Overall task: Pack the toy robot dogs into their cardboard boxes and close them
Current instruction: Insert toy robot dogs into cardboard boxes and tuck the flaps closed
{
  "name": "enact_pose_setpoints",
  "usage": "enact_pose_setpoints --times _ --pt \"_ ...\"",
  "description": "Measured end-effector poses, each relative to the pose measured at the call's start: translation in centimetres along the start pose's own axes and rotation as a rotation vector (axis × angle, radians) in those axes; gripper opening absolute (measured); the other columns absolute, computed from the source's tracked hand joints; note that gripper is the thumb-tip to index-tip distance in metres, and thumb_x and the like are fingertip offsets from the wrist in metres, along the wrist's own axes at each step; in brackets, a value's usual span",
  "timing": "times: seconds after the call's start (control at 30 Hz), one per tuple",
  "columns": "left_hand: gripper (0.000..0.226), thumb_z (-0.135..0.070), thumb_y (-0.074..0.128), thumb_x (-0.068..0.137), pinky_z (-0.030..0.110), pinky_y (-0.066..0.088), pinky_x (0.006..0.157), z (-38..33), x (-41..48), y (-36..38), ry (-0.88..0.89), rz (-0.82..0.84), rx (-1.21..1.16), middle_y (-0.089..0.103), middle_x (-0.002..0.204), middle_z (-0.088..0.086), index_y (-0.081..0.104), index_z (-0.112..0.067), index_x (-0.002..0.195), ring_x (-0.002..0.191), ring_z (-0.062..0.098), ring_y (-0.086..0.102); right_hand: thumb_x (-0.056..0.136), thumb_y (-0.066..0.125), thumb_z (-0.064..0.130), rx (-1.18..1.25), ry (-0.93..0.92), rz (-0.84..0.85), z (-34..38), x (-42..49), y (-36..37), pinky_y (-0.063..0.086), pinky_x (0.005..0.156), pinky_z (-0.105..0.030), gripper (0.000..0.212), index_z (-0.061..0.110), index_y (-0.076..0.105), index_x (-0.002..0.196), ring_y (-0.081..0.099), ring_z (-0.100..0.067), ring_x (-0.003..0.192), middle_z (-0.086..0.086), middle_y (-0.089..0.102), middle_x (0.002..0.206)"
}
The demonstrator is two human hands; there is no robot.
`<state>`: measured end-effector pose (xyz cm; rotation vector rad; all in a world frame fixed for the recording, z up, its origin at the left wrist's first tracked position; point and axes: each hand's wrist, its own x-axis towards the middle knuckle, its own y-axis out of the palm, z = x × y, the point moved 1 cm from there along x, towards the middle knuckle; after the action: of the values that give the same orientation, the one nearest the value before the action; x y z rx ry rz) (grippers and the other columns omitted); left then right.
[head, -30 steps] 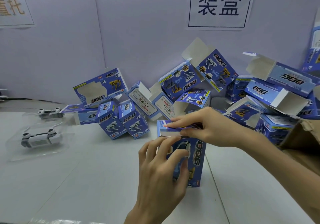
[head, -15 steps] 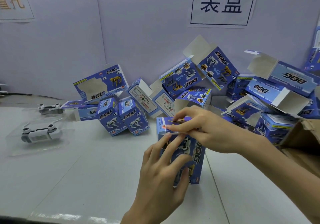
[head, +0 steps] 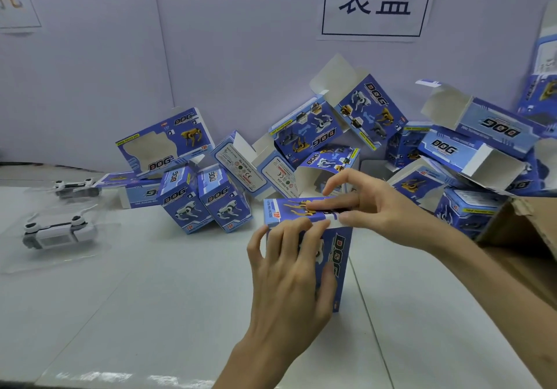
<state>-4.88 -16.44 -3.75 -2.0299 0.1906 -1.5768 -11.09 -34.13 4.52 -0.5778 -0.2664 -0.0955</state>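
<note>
box point(head: 340, 256) upright mid-table point(head: 150, 298), box pile point(head: 331, 135) behind, toy dogs point(head: 58, 233) far left

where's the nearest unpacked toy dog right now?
Head view: the white toy dog lies far left on the table in clear plastic; a second dog sits behind it, both well left of the upright box.

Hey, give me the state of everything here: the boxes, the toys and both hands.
Upright box: standing, lid nearly shut.
Left hand: grips upright box.
Right hand: presses the lid.
Leaning boxes: closed.
Piled boxes: mostly open.
Toy dogs: unpacked.
</note>
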Motion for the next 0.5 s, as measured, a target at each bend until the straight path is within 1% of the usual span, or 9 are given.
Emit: enact_pose_setpoints --times 0.03,0.07,0.13,0.17,0.23,0.3,0.37,0.43,0.5 --pt "0.048 -0.033 0.059 0.082 0.041 0.027 0.109 -0.1 0.0 0.1 -0.006 0.003 0.007 0.049 0.124 -0.005 0.054 -0.024 0.13 0.119 0.019 0.043 0.096 0.053 -0.009 -0.024 -0.009 -0.011 0.0 0.0 0.0 0.054 0.081 -0.029 0.03 0.009 0.049 0.119 0.07 -0.018 0.101 0.003 0.073 0.117" --pt "0.048 -0.034 0.058 0.082 0.04 0.027 0.109 -0.2 0.1 0.1 -0.013 0.007 0.008 0.048 0.123 -0.005 0.055 -0.025 0.129 0.119 0.019 0.042 0.095 0.055 -0.009 -0.03 -0.02 -0.03 -0.1 0.0 0.0 0.053 0.082 -0.022 0.031 0.01 0.053 0.119 0.069 -0.012 0.104 0.004 0.073 0.117" --pt "0.047 -0.035 0.056 0.081 0.04 0.026 0.109 -0.3 0.2 0.0 -0.024 0.016 -0.003 0.046 0.121 -0.005 0.056 -0.025 0.127 0.118 0.02 0.042 0.093 0.059 -0.008 -0.065 -0.052 -0.08 -0.2 0.0 0.1 0.052 0.089 -0.017 0.035 0.014 0.06 0.12 0.065 -0.006 0.115 0.008 0.072 0.12" --pt "0.048 -0.036 0.056 0.081 0.041 0.025 0.11 -0.3 0.2 0.0 -0.025 0.021 -0.008 0.046 0.121 -0.005 0.057 -0.024 0.127 0.118 0.02 0.042 0.092 0.061 -0.007 -0.091 -0.069 -0.103 -0.2 0.0 0.1 0.051 0.091 -0.016 0.036 0.016 0.062 0.12 0.063 -0.005 0.118 0.01 0.071 0.121" --pt "0.049 -0.038 0.054 0.081 0.043 0.024 0.111 -0.3 0.2 0.0 -0.026 0.032 -0.018 0.045 0.122 -0.005 0.057 -0.023 0.128 0.12 0.02 0.042 0.092 0.064 -0.004 -0.125 -0.085 -0.138 -0.3 0.0 0.0 0.051 0.093 -0.016 0.032 0.015 0.067 0.118 0.063 -0.003 0.117 0.011 0.071 0.121" --pt "0.049 -0.04 0.053 0.082 0.044 0.022 0.112 -0.4 0.2 0.1 -0.03 0.035 -0.033 0.044 0.122 -0.005 0.056 -0.024 0.128 0.12 0.02 0.042 0.091 0.066 0.0 -0.15 -0.08 -0.173 -0.6 -0.2 -0.1 0.053 0.094 -0.02 0.025 0.013 0.072 0.111 0.064 -0.003 0.116 0.01 0.071 0.119" --pt "0.049 -0.04 0.053 0.082 0.043 0.02 0.113 -0.4 0.2 0.2 -0.033 0.029 -0.044 0.044 0.122 -0.004 0.056 -0.024 0.128 0.121 0.02 0.042 0.09 0.067 0.001 -0.17 -0.086 -0.215 -0.9 -0.5 0.1 0.054 0.093 -0.022 0.022 0.014 0.075 0.106 0.065 -0.003 0.113 0.007 0.072 0.117" --pt "0.049 -0.038 0.053 0.082 0.042 0.019 0.114 -0.3 0.2 0.3 -0.028 0.024 -0.044 0.044 0.124 -0.004 0.056 -0.024 0.129 0.122 0.021 0.041 0.09 0.068 0.001 -0.17 -0.102 -0.254 -1.1 -0.8 0.5 0.053 0.093 -0.022 0.023 0.014 0.076 0.106 0.065 -0.003 0.114 0.007 0.073 0.115" --pt "0.05 -0.035 0.053 0.082 0.045 0.022 0.114 0.0 0.1 0.4 -0.019 0.023 -0.039 0.045 0.127 -0.003 0.057 -0.024 0.131 0.124 0.023 0.042 0.093 0.065 0.002 -0.182 -0.127 -0.269 -1.4 -1.3 1.0 0.05 0.097 -0.019 0.026 0.017 0.076 0.11 0.061 -0.001 0.12 0.012 0.072 0.118"
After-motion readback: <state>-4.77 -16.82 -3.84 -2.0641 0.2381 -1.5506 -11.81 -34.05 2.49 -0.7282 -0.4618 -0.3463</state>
